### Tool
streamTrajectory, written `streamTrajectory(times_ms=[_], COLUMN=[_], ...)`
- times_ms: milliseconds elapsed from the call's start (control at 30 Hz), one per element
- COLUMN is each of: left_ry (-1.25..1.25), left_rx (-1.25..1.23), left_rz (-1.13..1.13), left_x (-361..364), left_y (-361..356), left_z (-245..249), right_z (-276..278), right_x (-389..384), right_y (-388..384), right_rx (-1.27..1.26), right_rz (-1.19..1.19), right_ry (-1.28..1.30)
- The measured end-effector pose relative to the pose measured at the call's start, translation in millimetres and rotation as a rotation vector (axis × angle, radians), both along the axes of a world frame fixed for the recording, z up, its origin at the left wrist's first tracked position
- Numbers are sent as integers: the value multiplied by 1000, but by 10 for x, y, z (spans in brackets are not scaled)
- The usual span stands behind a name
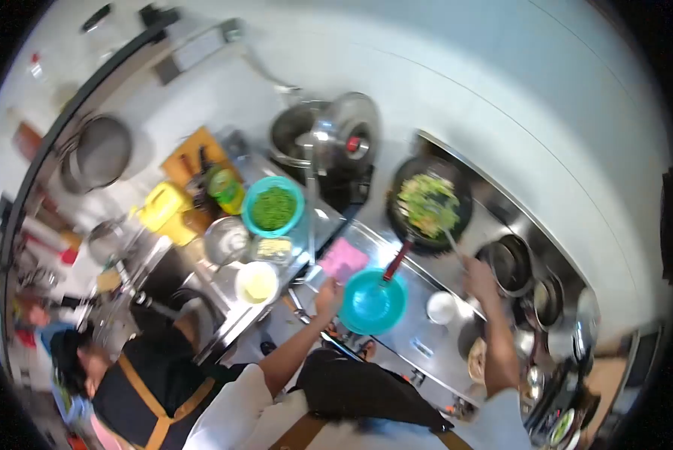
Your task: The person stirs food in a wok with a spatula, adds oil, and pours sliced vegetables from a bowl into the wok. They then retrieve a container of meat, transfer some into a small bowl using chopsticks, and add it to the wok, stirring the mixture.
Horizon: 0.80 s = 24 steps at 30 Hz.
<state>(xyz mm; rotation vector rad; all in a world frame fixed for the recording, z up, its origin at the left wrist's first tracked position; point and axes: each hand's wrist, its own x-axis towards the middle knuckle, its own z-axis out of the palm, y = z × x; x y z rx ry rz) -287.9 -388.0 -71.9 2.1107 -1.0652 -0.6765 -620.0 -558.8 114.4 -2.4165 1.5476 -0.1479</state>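
My right hand [471, 276] is closed around the handle of a spatula [452, 241], whose far end reaches into a dark wok [465, 191]. Chopped greens with paler pieces [428, 204] lie in the wok, and its red handle [398, 261] points toward a turquoise basin [374, 302]. Beside the basin's left edge is my left hand [327, 298], just below a pink cloth [344, 259]; its fingers are blurred, and whether it touches either one is unclear.
Left of the cloth stand a bowl of greens [274, 208], a white bowl [257, 283] and a yellow jug [164, 210]. A lidded pot [295, 135] is behind. Pans [507, 264] line the right. Another person [149, 375] in an apron bends at the lower left.
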Motion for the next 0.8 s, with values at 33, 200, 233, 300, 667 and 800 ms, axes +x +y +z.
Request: streamTrajectory(times_ms=[33,200,233,300,667,800], left_ry=[38,245,244,286,678,612], left_rx=[20,246,242,237,174,245], left_rz=[-25,-128,-131,-201,-62,-54], left_x=[9,-219,-242,-280,-275,-195], left_y=[97,255,232,209,417,581], left_z=[-136,-295,-352,-536,-388,-182], right_z=[279,-172,-275,-505,364,222], right_x=[55,175,177,113,-139,-116], right_y=[88,66,13,-90,331,420], right_rx=[148,46,42,-102,44,114], right_rz=[-8,-130,-132,-178,-76,-81], right_ry=[65,-27,-27,-75,32,135])
